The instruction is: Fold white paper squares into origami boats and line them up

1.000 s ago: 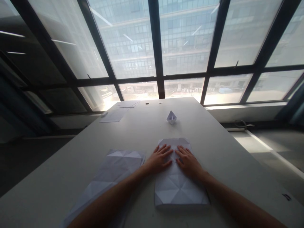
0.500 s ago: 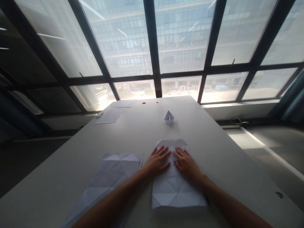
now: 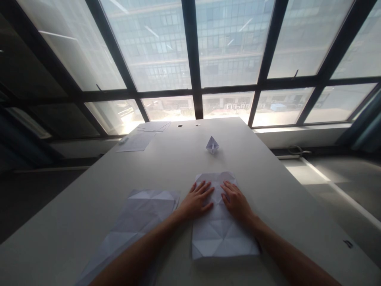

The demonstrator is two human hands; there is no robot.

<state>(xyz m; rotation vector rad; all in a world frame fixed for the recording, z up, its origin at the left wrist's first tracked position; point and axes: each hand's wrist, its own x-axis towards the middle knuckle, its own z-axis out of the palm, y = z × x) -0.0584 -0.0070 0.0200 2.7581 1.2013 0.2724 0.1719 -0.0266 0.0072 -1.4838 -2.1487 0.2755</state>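
A white sheet of paper [image 3: 222, 234], marked with crossing creases, lies in front of me with its far corners folded in. My left hand [image 3: 198, 200] rests flat on its upper left part, fingers spread. On the upper right part lies my right hand [image 3: 236, 202], fingers stretched forward and slightly bent, holding nothing. Both hands touch the paper from above. Left of it, partly hidden under my left forearm, are more creased white sheets [image 3: 139, 214], apparently stacked. Beyond the hands stands a small folded paper boat [image 3: 212, 145].
The white table [image 3: 175, 167] reaches toward the large windows. At its far left lie flat paper sheets [image 3: 137, 142]. Two round holes are near the far edge. A small dark mark [image 3: 347, 243] is at the right edge. A coiled cable [image 3: 295, 150] lies on the floor at right.
My right hand has shifted slightly to the right, its fingers drawn closer together and a little more bent. My left hand stays flat in place. The view has tilted slightly.
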